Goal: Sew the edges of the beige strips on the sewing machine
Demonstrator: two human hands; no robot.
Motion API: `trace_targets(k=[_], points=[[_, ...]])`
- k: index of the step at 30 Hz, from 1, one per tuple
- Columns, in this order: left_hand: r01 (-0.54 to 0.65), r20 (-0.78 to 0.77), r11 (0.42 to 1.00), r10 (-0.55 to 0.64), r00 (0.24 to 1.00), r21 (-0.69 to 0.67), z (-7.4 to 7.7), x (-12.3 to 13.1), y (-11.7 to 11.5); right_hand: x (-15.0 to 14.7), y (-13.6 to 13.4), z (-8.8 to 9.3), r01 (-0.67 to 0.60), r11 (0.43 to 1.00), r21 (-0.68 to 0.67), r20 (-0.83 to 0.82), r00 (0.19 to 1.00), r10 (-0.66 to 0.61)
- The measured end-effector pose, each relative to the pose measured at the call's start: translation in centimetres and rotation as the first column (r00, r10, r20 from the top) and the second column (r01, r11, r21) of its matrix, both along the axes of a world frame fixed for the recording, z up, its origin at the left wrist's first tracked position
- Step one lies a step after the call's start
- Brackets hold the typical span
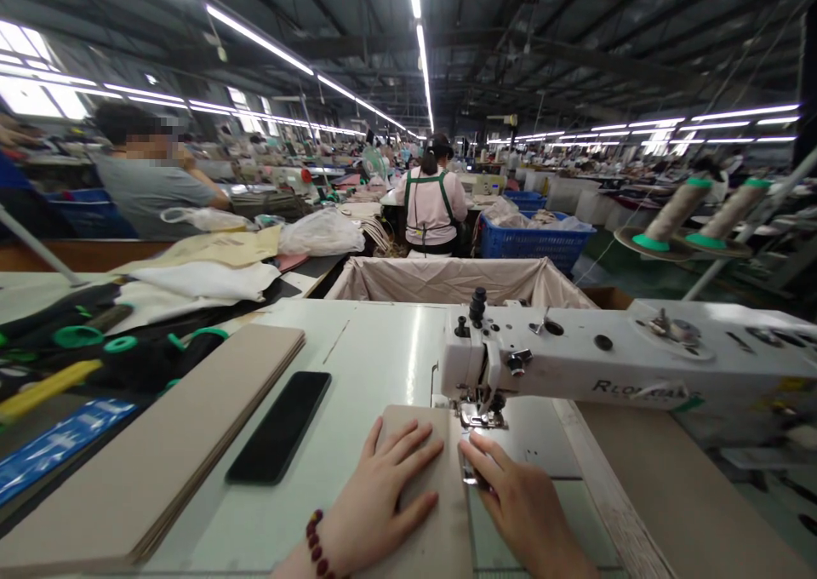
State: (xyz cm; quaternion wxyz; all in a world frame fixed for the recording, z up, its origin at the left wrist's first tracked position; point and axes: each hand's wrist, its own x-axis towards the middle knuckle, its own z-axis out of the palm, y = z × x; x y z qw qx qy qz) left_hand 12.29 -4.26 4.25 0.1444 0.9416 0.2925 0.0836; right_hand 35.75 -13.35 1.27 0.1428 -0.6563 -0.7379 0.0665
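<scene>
A tan strip of material (440, 511) lies on the white sewing table (376, 349), its far end under the presser foot (482, 417) of a white sewing machine (613, 362). My left hand (376, 498) lies flat on the strip with fingers spread, a dark red bead bracelet on the wrist. My right hand (517, 498) rests at the strip's right edge, fingers pressed together and pointing at the presser foot; whether it pinches anything is hidden.
A black phone (281, 426) lies left of the strip, beside a stack of tan strips (172, 443). Dark pieces with green rings (121, 345) sit far left. A fabric-lined bin (453, 279) stands behind the table. Two thread cones (702, 213) are at right. Other people work beyond.
</scene>
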Motion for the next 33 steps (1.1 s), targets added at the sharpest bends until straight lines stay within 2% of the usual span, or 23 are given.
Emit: trace_targets(k=[33], points=[[-0.037,0.095,0.999,0.034,0.995,0.023,-0.1,-0.14,0.1,-0.03,-0.05,0.24,0.002,1.0,0.006,0.024,1.0,-0.002]])
